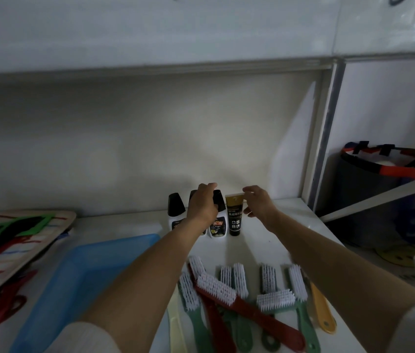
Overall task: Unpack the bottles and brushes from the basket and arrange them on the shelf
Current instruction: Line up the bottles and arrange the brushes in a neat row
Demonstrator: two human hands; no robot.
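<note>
Three white bottles with black caps stand in a row at the back of the white shelf: a left bottle, a middle bottle and a right bottle. My left hand is curled over the middle bottle and hides most of it. A gold and black tube stands just right of the row. My right hand is beside it with fingers apart, the index fingertip at the tube's top edge. Several brushes with white bristles lie in a loose heap at the shelf's front. The blue basket sits at the left.
A striped board with green and red shapes leans at the far left. Right of the shelf's upright post stands a dark bin with an orange rim. The shelf's back wall is close behind the bottles.
</note>
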